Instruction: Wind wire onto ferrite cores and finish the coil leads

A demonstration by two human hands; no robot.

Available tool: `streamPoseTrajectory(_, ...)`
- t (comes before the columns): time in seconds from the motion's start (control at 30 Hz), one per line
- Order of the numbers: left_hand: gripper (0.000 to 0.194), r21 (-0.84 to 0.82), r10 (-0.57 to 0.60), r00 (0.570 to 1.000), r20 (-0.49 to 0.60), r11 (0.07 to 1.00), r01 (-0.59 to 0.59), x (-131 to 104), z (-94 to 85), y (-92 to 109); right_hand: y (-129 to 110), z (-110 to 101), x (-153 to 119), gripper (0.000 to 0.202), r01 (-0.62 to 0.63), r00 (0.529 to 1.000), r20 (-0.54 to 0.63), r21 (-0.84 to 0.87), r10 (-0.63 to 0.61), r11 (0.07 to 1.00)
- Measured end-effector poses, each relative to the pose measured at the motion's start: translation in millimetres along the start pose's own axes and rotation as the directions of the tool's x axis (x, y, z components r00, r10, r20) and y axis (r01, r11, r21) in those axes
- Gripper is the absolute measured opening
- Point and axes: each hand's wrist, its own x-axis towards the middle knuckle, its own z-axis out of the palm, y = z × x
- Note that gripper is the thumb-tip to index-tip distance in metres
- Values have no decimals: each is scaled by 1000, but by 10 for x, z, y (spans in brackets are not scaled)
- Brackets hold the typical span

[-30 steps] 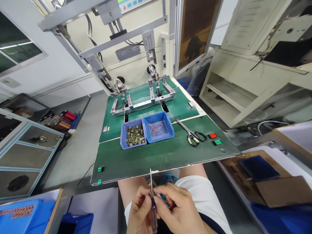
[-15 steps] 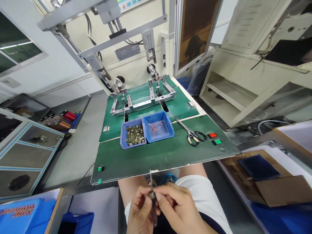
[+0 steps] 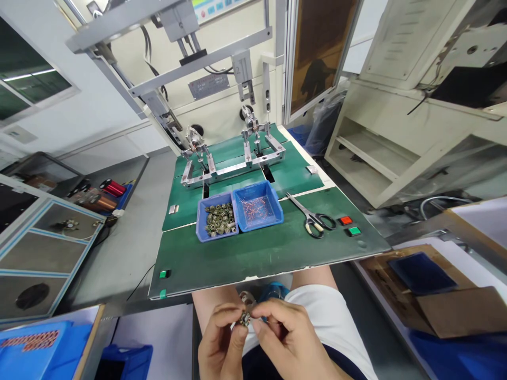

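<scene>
Between my two hands, over my lap, is a small metal part (image 3: 244,318) with a slotted look. The fingertips of my left hand (image 3: 225,338) pinch it from the left. My right hand (image 3: 291,335) has its thumb and forefinger closed at the part's right side. On the green worktop (image 3: 222,261) stand a purple-blue bin (image 3: 201,230) of similar metal parts and a blue bin (image 3: 274,209) with copper wire scraps. Black-handled scissors (image 3: 312,217) lie right of the bins.
Behind the bins stands a metal fixture (image 3: 233,170) with two clamped heads. A red button (image 3: 345,220) and a green button (image 3: 354,231) sit at the right, another green button (image 3: 163,274) at the left. A cardboard box (image 3: 455,311) is at lower right.
The thin pointed tool that stood upright through the part between my fingers is no longer visible. The part has been tilted, and my left hand has shifted slightly left.
</scene>
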Motion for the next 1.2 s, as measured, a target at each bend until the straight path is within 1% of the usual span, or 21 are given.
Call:
streamPoseTrajectory(0.13, 16, 74, 97, 995, -5, 993, -97, -5, -18, -19, -29, 0, 22, 15, -38, 999, 26, 32, 37, 999)
streamPoseTrajectory(0.2, 16, 95, 128, 992, 2, 987, -128, -8, -25, -29, -36, 1, 20, 16, -47, 998, 36, 49, 46, 998)
streamPoseTrajectory(0.37, 17, 123, 117, 993, 20, 985, -119, -9, -45, -44, -34, 10, 8, 23, -50, 998, 52, 63, 46, 997)
streamPoseTrajectory(0.5, 19, 96, 60, 998, 17, 994, -61, -14, -60, -43, -28, 0, 4, 24, -47, 998, 48, 72, 44, 996)
streamPoseTrajectory(0.67, 26, 34, -79, 996, 42, 996, 77, 11, -69, -7, -9, -4, -10, 16, -60, 998, 36, 72, 57, 996)
streamPoseTrajectory(0.83, 27, -41, -238, 963, 122, 969, 245, 61, -86, 18, -14, 14, 3, 15, -61, 997, 53, 70, 58, 996)
streamPoseTrajectory(0.97, 29, -120, -326, 932, 159, 930, 346, 76, -79, 18, -21, 20, 15, 16, -78, 996, 55, 74, 74, 994)
streamPoseTrajectory(1.07, 28, -136, -335, 930, 151, 925, 355, 81, -74, 16, -19, 24, 8, 17, -87, 995, 56, 79, 82, 993)
streamPoseTrajectory(1.2, 23, -116, -299, 943, 145, 942, 316, 91, -83, 20, -13, 23, -9, 15, -99, 994, 63, 84, 94, 992)
